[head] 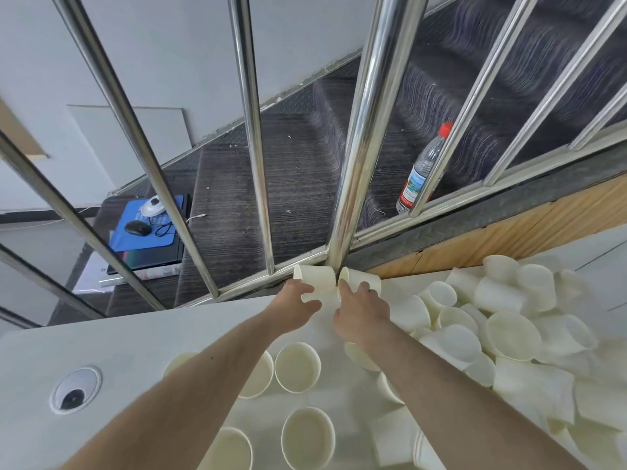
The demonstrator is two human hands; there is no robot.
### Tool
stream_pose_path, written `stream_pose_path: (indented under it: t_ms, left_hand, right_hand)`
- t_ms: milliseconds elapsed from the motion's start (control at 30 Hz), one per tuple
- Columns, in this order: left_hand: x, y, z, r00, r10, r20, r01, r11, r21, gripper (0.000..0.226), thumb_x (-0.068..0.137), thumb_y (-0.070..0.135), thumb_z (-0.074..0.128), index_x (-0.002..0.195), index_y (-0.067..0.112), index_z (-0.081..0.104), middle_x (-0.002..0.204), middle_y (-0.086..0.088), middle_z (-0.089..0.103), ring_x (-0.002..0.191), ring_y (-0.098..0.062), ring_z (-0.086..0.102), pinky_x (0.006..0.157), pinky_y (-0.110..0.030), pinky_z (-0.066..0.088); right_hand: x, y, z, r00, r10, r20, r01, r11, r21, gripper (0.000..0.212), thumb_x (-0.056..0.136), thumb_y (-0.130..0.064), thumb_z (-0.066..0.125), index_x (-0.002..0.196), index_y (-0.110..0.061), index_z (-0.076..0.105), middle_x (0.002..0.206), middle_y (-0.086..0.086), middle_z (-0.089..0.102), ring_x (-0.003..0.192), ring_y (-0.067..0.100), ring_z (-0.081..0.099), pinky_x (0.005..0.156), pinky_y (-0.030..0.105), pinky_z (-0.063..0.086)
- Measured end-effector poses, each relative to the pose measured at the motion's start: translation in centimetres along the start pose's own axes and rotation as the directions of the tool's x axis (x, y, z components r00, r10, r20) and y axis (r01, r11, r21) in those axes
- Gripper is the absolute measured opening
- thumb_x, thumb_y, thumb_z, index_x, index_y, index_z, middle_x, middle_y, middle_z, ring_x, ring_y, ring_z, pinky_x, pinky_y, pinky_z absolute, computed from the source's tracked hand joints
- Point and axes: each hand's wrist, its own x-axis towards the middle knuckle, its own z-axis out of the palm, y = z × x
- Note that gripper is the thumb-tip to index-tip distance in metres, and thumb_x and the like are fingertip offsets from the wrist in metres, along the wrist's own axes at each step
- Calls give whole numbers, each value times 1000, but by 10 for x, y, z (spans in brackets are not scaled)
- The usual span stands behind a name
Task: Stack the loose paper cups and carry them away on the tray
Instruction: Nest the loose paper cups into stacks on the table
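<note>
**Both hands on cups at the railing edge**

Over at nine o'clock, set into the white surface: a round cable grommet. Beyond the chrome railing, down on the carpeted stairs at ten o'clock: a blue mouse pad carrying a black mouse.

Toward centre, at six and seven o'clock: several upright paper cups, mouths open upward, partly crossed by both forearms.

At twelve o'clock, against the railing's base: left hand curled round a cup lying on its side, fingers wrapped over its wall. Just beside it, right hand gripping a second cup, also tipped sideways, the two cups nearly touching at the post.

Further right, from two to five o'clock: a loose heap of cups, tumbled at all angles, some nested. Past the railing at one o'clock: a clear plastic bottle with a red cap, standing on a stair.
</note>
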Motion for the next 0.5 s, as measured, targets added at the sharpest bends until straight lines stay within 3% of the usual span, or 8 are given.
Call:
stream_pose_path:
  t_ms: [133, 233, 400, 500]
  left_hand:
    - [-2, 5, 0, 998, 51, -28, -51, 999, 20, 44, 94, 25, 56, 135, 12, 51, 146, 2, 39, 110, -17, 54, 92, -22, 39]
    - [-10, 5, -5, 988, 147, -54, -138, 980, 142, 40, 95, 25, 53, 133, 14, 54, 142, 2, 45, 97, -14, 53, 91, -22, 39]
    - [-34, 2, -20, 953, 300, -43, -241, 836, 493, 37, 96, 29, 46, 130, 17, 55, 138, 9, 46, 122, -18, 47, 93, -32, 45]
    - [-49, 1, -30, 935, 356, 9, -283, 727, 626, 33, 96, 30, 42, 121, 16, 59, 128, 8, 51, 122, -17, 45, 88, -32, 46]
  right_hand:
    - [1, -3, -1, 997, -11, -73, 9, 999, -31, 42, 93, -28, 48, 129, -7, 45, 125, 11, 48, 115, 26, 50, 88, 34, 45]
    - [-2, -3, -2, 994, -35, -103, 29, 998, -56, 40, 93, -26, 50, 127, -6, 51, 123, 10, 52, 112, 25, 51, 89, 33, 46]
    - [-17, 2, -9, 986, -79, -146, 75, 997, -34, 24, 91, -19, 53, 112, -9, 60, 113, 9, 58, 104, 24, 56, 79, 30, 46]
    - [-29, 7, -10, 973, -116, -201, 125, 992, 32, 6, 91, -16, 52, 85, -15, 54, 94, 5, 55, 93, 23, 57, 68, 28, 39]
